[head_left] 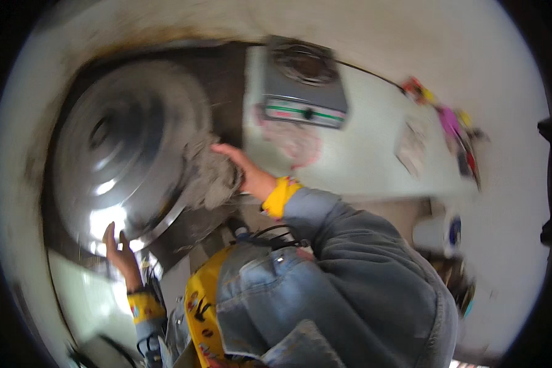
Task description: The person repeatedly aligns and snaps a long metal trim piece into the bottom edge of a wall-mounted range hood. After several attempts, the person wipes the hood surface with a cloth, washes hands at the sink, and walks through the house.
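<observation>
The counter comprises a dark section (227, 92) and, to its right, a pale green section (374, 159). The dark section carries a large, round metal lid (129, 104). The pale green section carries a grey single-burner stove (306, 92) — knob at front — a blurred pinkish item (297, 144), a pale rectangular item (412, 147) and brightly coloured articles (449, 121) along the wall.

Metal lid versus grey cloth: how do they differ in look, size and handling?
The metal lid is shiny and ringed; the grey cloth is dull and crumpled. The lid is wide and round; the cloth is much smaller and irregular. The lid has the left hand at its rim; the cloth is in the right hand. Both look greyish.
</observation>
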`<state>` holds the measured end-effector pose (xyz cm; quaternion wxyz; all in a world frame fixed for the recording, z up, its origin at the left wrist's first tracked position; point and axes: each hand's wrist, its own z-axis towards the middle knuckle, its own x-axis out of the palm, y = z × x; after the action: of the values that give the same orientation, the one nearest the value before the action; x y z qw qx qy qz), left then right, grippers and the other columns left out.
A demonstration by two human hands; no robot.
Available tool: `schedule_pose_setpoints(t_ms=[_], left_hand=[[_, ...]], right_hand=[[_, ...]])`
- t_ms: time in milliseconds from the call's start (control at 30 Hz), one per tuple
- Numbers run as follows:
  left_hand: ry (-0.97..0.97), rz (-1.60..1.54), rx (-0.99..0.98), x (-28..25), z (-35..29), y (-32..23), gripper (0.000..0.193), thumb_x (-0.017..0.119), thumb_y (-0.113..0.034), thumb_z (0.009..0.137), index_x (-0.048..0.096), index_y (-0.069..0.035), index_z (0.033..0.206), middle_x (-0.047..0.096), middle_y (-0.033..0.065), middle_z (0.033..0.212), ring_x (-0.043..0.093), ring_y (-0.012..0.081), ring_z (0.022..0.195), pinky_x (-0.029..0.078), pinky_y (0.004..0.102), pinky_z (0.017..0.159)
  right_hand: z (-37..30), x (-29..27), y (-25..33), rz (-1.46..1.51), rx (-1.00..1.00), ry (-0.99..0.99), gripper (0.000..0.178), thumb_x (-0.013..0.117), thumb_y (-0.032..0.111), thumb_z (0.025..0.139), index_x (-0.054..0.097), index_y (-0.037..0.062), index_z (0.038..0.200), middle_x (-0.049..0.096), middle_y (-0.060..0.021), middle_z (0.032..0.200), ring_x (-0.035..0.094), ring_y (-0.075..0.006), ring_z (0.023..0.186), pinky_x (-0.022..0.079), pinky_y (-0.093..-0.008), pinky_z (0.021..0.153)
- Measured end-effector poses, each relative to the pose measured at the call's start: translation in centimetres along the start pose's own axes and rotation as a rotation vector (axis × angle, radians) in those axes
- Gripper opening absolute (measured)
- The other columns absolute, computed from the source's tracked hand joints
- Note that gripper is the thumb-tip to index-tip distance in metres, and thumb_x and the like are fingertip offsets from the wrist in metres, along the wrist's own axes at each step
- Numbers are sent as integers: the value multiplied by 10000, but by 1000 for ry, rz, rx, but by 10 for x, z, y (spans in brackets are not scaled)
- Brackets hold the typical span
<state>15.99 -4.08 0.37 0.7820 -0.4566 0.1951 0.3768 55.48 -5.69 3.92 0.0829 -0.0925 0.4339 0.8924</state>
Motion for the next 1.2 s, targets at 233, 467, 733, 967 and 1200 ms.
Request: schedule_pose_setpoints(t_ms=[233,467,733,967,1200], left_hand=[[240,-69,287,36,0,-127,377,455,128,803,572,-26,1126,514,146,1248,526,313,1120,447,368,907],[491,-513,338,93,-46,-259,147,650,47,765,653,3,906,644,88,810,618,172,737,495,267,668],[616,-596,721,169,-141,-463,345,428,100,815,578,-2,1107,617,185,1019,604,323,947,462,341,838],[903,-867,761,255,-289,-691,173,590,43,799,633,2,962,634,140,917,627,240,802,496,284,721],[1051,-894,891,303,-381,-867,231,585,57,790,618,5,1013,620,118,918,622,212,784,495,274,723]], right_hand=[[-105,-53,71,1449,923,-627,389,493,349,910,589,21,1096,642,-102,1032,620,-224,897,500,-346,815],[-248,-142,163,1295,677,-933,417,482,350,913,556,12,1146,634,-140,1042,624,-249,929,496,-380,858],[-405,-266,229,1137,361,-1212,459,312,330,953,480,12,1239,576,-162,1166,566,-297,1056,442,-428,947],[-590,-406,274,1111,224,-1468,463,320,317,928,507,-11,1196,596,-165,1118,583,-296,1006,476,-425,882],[-680,-525,336,1074,39,-1511,475,324,331,923,489,1,1221,573,-180,1163,564,-343,1036,449,-487,909]])
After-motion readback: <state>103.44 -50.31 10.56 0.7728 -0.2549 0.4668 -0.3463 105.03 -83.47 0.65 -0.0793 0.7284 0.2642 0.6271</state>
